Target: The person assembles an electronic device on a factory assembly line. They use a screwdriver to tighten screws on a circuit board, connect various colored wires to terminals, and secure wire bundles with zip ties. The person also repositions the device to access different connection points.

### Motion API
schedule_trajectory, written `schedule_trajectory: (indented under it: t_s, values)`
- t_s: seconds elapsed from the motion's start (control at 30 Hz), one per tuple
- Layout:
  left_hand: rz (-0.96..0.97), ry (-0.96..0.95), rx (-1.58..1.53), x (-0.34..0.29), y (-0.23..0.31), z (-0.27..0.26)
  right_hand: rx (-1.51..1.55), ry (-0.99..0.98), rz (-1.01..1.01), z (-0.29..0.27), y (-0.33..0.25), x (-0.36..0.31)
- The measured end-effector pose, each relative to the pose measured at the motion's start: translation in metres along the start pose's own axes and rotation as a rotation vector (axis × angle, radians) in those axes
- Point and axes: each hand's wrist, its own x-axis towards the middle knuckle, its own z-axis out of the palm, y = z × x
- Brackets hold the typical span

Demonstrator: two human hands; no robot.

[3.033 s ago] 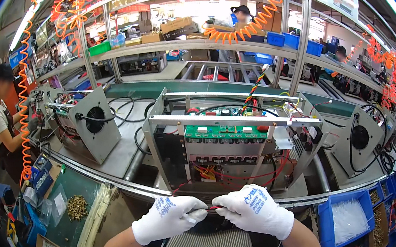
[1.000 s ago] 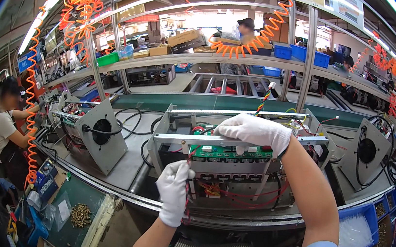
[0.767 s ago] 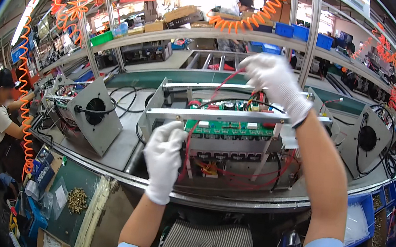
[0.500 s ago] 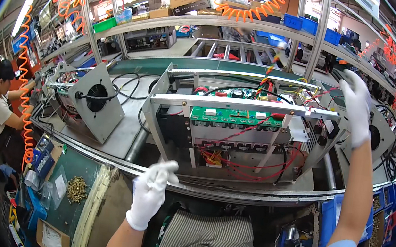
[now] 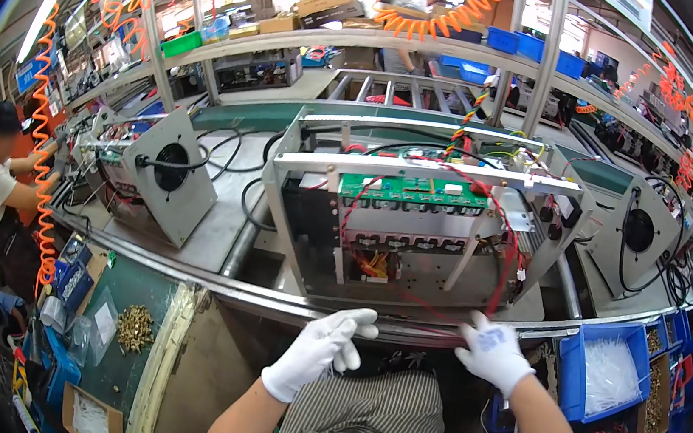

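Observation:
An open metal chassis (image 5: 426, 174) with a green circuit board (image 5: 413, 192) stands on the line in front of me. Red wires (image 5: 506, 273) run from its right side over the front rail, down toward my hands. My right hand (image 5: 498, 354), in a white glove, has its fingers curled at the lower end of these wires and appears to grip them; the fingertips are partly blurred. My left hand (image 5: 321, 352), also gloved, hovers left of it before the conveyor edge. Its fingers point right, slightly apart, with nothing visible in them.
Grey fan-fitted housings stand left (image 5: 165, 174) and right (image 5: 637, 228) on the line. A blue bin (image 5: 570, 370) of white strips is at my right. Brass-coloured fittings (image 5: 135, 328) lie on the green mat at left. Orange coiled hoses (image 5: 44, 208) hang around; a co-worker (image 5: 4, 186) stands far left.
My right hand has come down from the chassis's upper right to its front edge. The red wires now hang forward over the rail. My left hand has moved right and slightly lower.

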Motion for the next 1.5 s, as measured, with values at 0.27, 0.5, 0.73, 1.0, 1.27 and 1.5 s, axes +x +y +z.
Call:
schedule_trajectory:
  t_s: [0.27,0.5,0.73,1.0,1.27,1.5]
  values:
    - [-0.151,-0.137,0.069,0.009,-0.003,0.021,0.754,0.21,-0.202,-0.049,-0.037,-0.039]
    - [0.021,-0.308,0.33,0.02,-0.025,0.029,0.637,0.496,-0.479,-0.068,-0.096,0.011]
    - [0.803,0.066,1.115,0.029,-0.004,-0.04,1.239,0.675,-0.348,-0.075,-0.062,0.004]
    - [0.072,-0.365,0.577,0.013,0.085,0.022,0.946,0.772,-0.518,-0.106,-0.058,0.012]
    - [0.616,0.229,1.02,0.104,0.198,0.003,0.208,0.916,0.007,-0.147,0.028,0.067]
    - [0.205,-0.216,0.986,0.156,0.228,0.019,0.062,1.034,-0.172,-0.217,0.061,0.088]
